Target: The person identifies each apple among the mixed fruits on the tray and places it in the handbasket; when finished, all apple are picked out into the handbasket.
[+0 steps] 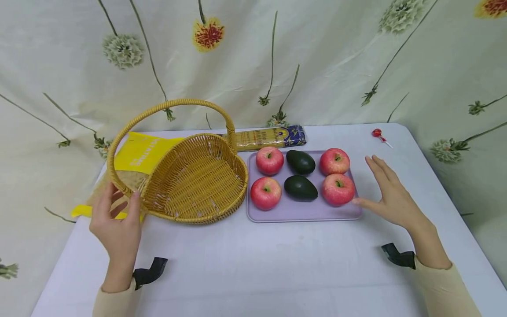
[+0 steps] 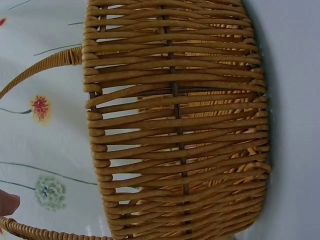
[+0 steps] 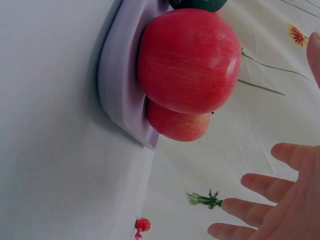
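Observation:
My left hand (image 1: pixel 119 220) holds the handle of a wicker basket (image 1: pixel 194 185) near its left base, thumb and fingers on either side of it. Nothing lies in the basket, which sits on the table; its woven side (image 2: pixel 175 125) fills most of the left wrist view. To its right is a lilac tray (image 1: pixel 305 215) bearing several red apples (image 1: pixel 266 193) and two dark green avocados (image 1: pixel 301 188). My right hand (image 1: pixel 390 198) hovers with fingers spread beside the tray's right end, thumb close to the front right apple (image 1: pixel 338 189). That apple looms large in the right wrist view.
A yellow-and-clear bag (image 1: pixel 148 152) lies behind and left of the basket. Behind the tray stretches a pack of spaghetti (image 1: pixel 261 138). A red lollipop (image 1: pixel 377 133) lies at the back right. A flowered cloth (image 1: pixel 328 57) hangs behind the white table (image 1: pixel 253 264).

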The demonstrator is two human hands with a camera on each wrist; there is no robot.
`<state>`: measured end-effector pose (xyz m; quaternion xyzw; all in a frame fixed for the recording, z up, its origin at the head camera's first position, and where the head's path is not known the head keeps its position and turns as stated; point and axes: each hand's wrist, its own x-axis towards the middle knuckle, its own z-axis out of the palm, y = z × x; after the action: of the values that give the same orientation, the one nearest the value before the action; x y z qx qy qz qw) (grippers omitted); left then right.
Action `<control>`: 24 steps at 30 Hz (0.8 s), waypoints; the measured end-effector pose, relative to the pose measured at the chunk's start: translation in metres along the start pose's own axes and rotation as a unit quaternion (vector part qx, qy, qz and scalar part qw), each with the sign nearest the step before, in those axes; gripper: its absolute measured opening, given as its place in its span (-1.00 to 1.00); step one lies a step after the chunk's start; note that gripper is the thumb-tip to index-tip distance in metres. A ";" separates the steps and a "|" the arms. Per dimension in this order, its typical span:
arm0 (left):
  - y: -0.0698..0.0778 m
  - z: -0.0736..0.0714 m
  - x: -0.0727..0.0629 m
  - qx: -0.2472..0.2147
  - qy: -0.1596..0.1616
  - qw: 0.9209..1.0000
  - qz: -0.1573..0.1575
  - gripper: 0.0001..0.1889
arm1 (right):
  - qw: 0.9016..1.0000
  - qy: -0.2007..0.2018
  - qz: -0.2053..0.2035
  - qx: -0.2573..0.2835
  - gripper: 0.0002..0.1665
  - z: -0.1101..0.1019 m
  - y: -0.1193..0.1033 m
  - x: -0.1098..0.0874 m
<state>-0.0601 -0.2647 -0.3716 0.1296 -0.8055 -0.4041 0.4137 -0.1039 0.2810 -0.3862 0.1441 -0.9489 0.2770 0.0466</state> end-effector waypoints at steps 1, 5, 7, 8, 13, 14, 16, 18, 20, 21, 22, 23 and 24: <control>0.000 0.001 0.000 -0.004 -0.007 1.000 -0.011 -0.51 | 1.000 -0.001 0.002 0.000 0.31 0.000 0.000 0.000; -0.005 0.005 0.001 -0.019 -0.014 0.998 -0.053 -0.58 | 1.000 0.000 0.004 0.006 0.31 0.002 0.001 0.001; -0.007 0.007 0.001 -0.023 -0.013 0.998 -0.062 -0.62 | 1.000 0.004 0.002 0.017 0.30 0.003 0.002 0.001; -0.009 0.008 0.002 -0.024 -0.011 0.998 -0.064 -0.63 | 1.000 0.006 0.001 0.023 0.29 0.004 0.002 0.001; -0.013 0.011 0.002 -0.031 -0.005 0.998 -0.059 -0.64 | 0.999 0.012 -0.001 0.052 0.24 0.010 0.003 0.001; -0.013 0.011 0.001 -0.031 -0.004 0.998 -0.059 -0.63 | 0.998 0.013 -0.001 0.056 0.23 0.011 0.003 0.002; -0.013 0.011 0.001 -0.028 -0.003 0.998 -0.057 -0.62 | 0.998 0.016 -0.003 0.062 0.20 0.014 0.003 0.002; -0.014 0.011 0.000 -0.023 -0.002 0.998 -0.055 -0.62 | 0.998 0.018 -0.007 0.067 0.17 0.017 0.003 0.002; -0.014 0.011 0.000 -0.019 -0.003 0.998 -0.052 -0.62 | 0.997 0.016 -0.008 0.075 0.16 0.019 0.003 0.002; -0.015 0.011 0.000 -0.018 -0.004 0.999 -0.050 -0.62 | 0.997 0.013 -0.006 0.078 0.15 0.020 0.002 0.002; -0.015 0.011 0.000 -0.016 -0.005 0.999 -0.048 -0.62 | 0.997 0.010 -0.002 0.081 0.15 0.021 0.002 0.002; -0.016 0.011 0.000 -0.016 -0.006 0.999 -0.047 -0.62 | 0.996 0.007 0.000 0.085 0.15 0.022 0.001 0.002; -0.016 0.011 0.000 -0.015 -0.008 0.999 -0.046 -0.62 | 0.996 0.005 0.002 0.089 0.14 0.022 0.001 0.002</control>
<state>-0.0702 -0.2690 -0.3872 0.1573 -0.7956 -0.4359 0.3902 -0.1063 0.2689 -0.4051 0.1442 -0.9205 0.3613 0.0376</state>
